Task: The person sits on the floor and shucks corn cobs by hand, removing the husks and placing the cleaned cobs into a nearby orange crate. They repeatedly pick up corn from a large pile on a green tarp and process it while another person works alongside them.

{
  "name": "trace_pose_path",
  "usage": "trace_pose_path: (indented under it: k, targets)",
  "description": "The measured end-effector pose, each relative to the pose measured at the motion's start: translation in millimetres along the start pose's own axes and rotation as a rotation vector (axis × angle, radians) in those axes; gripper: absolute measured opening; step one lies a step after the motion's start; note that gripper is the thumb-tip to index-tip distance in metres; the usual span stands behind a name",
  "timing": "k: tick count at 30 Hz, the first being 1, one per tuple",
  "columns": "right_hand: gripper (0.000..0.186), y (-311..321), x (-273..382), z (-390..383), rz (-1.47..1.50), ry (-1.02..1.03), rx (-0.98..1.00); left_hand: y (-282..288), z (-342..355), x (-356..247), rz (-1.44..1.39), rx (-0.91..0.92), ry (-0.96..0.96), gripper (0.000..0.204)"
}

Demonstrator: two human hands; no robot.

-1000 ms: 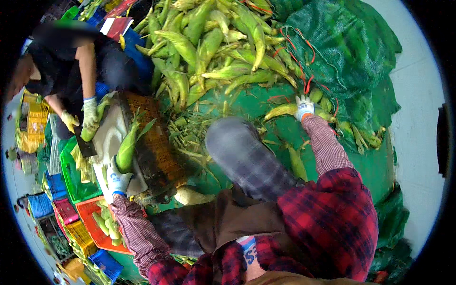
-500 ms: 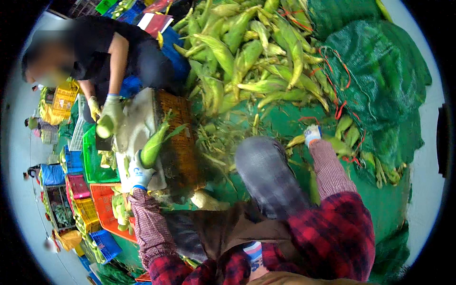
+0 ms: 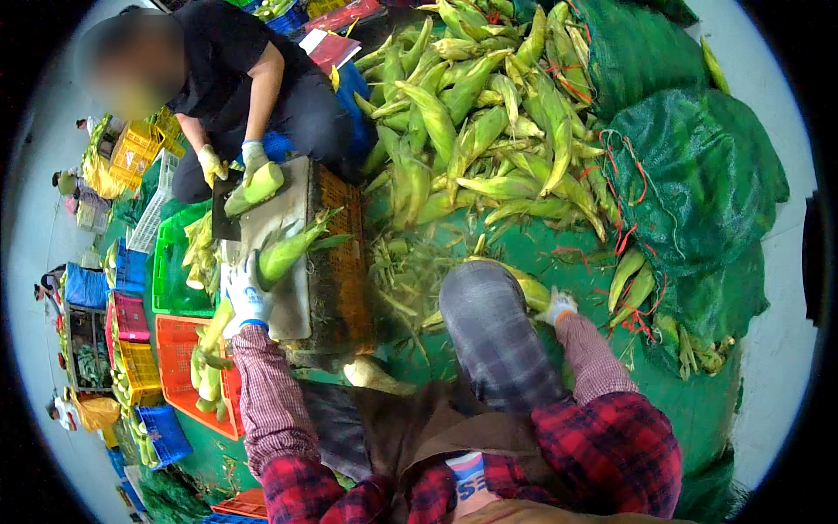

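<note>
My left hand point(image 3: 248, 293), in a white glove, is closed around the butt end of a green ear of corn point(image 3: 292, 251), whose leafy tip points away over the board. Another pale ear of corn point(image 3: 214, 336) lies just below that hand, at the orange crate. My right hand point(image 3: 559, 306), also gloved, grips the near end of a yellow-green ear of corn point(image 3: 531, 286) on the floor beside my knee; my knee hides part of this ear. Its fingers are partly hidden.
Across the board point(image 3: 284, 223), a co-worker holds a trimmed ear point(image 3: 255, 189) beside a dark wide blade point(image 3: 226, 210). A large corn pile point(image 3: 489, 113) lies ahead, with green mesh sacks point(image 3: 698, 183) to its right. Green point(image 3: 166, 271) and orange crates point(image 3: 179, 371) stand at left.
My left hand has moved slightly back and left, and its ear has tilted lower over the board. My right hand has drawn nearer my knee with its ear. The co-worker's ear has tilted.
</note>
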State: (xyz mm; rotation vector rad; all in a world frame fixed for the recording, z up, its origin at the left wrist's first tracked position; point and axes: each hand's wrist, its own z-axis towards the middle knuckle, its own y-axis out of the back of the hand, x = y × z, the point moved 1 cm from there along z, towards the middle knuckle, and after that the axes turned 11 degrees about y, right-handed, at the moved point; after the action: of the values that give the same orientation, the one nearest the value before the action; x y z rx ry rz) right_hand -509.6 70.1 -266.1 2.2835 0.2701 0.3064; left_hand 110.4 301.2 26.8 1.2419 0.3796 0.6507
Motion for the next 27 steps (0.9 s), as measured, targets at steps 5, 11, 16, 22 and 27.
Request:
trace_pose_path:
  k: [5,11,16,22,27]
  targets:
    - [0.11,-7,14,-20,0.117,0.005,-0.02,17,1,-6,0.04,-0.073,0.037,0.09]
    - [0.107,-9,-5,-1,0.417,0.007,-0.273,42,4,-56,-0.162,-0.175,-0.09,0.085]
    - [0.095,87,46,-29,0.305,0.445,-0.445,57,-3,-105,-0.168,-0.106,-0.234,0.088]
    - [0.079,242,212,-94,0.157,0.914,-0.492,78,-16,-185,-0.214,-0.014,-0.522,0.1]
    - [0.08,299,296,-137,0.031,1.197,-0.422,61,-8,-194,-0.282,-0.171,-0.606,0.084]
